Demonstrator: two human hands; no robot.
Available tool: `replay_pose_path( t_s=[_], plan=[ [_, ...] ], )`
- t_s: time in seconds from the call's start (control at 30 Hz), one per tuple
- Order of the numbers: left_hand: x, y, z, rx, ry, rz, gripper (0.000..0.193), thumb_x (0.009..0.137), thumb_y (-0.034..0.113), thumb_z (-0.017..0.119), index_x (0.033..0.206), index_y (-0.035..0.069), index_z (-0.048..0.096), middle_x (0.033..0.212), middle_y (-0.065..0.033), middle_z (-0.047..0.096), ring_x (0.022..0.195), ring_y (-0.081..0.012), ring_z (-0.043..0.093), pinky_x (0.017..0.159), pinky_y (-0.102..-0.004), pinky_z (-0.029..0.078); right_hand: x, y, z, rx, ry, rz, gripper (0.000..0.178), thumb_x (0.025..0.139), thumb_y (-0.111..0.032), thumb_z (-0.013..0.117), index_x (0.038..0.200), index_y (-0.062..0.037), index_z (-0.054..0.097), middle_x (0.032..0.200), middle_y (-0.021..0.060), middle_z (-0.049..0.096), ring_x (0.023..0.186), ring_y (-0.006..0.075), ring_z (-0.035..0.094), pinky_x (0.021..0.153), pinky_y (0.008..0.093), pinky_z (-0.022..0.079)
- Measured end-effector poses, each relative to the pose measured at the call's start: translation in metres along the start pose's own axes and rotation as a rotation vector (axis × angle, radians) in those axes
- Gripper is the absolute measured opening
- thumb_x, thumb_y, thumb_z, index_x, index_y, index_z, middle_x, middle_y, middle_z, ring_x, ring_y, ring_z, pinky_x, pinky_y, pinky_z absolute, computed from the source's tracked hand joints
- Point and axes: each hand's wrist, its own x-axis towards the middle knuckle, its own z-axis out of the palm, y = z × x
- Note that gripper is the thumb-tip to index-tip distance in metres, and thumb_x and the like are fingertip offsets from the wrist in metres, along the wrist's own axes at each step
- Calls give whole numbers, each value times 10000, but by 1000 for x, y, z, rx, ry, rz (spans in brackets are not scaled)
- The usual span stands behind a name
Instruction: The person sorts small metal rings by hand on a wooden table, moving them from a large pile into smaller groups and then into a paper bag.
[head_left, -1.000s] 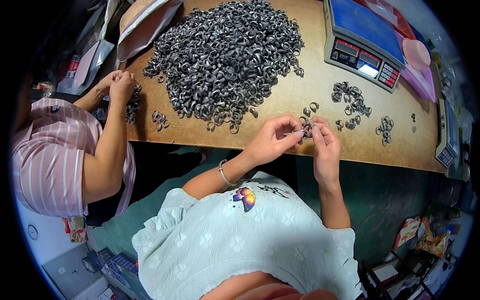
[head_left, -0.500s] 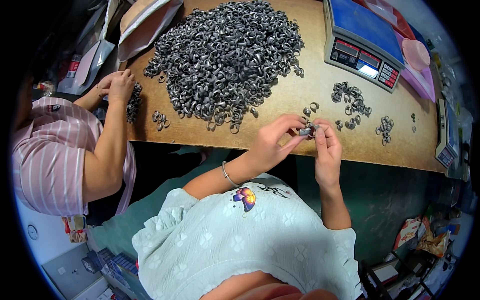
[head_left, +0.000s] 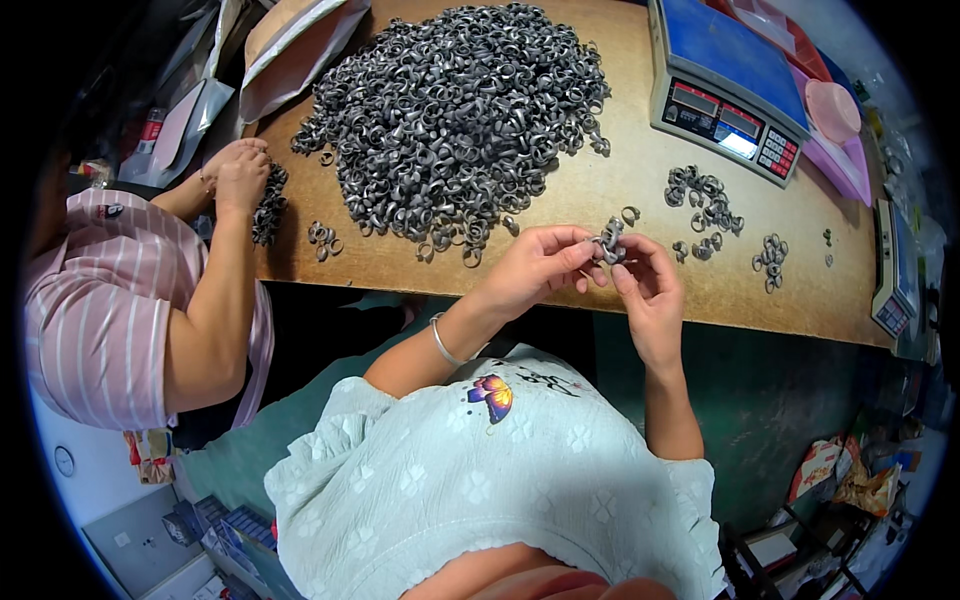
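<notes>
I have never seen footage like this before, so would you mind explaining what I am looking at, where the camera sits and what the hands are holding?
There is no machine here: a person works with two bare hands, and the picture comes from a wide fisheye camera worn on that person's head, looking down. That is why the straight table edge looks bent.

The left hand and the right hand meet over the table's near edge and together pinch a small cluster of grey metal rings.

On the brown table lies a large heap of the same rings, several small groups of rings to the right, and a blue-topped weighing scale at the far side.

At the left a second person in a striped pink shirt handles rings too; those hands are not the wearer's.
</notes>
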Motion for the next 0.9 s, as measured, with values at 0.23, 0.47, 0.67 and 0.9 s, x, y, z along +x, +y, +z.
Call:
replay_pose_path(
  t_s=[0.23,0.47,0.67,0.9],
  plan=[
    [-2,8,-4,-98,-125,-123,209,958,204,494,939,10,568,882,-79,603,796,-138,596,655,-229,471,5,-1,-10,-201,-95,-181,274,787,-9,634,1059,-22,607,991,91,559,894,197,543,775,283,421],
    [-2,-2,1,-53,46,-200,193,929,205,543,918,17,584,837,-54,597,718,-107,562,640,-221,472,3,18,-5,-34,-1,-156,135,802,-9,643,929,19,609,927,91,567,856,171,528,780,265,416],
    [-1,1,2,49,13,-201,220,896,154,595,1013,-23,536,773,-49,601,650,-102,560,576,-204,448,3,21,-5,129,-20,-63,93,782,-24,684,827,15,612,895,82,566,861,161,514,790,268,402],
    [-1,-4,8,175,21,-72,368,864,72,616,1188,12,454,855,-54,576,749,-116,577,623,-219,470,6,20,-12,27,68,-85,154,810,-116,696,776,11,615,844,49,588,835,141,520,773,272,396]
  ],
)
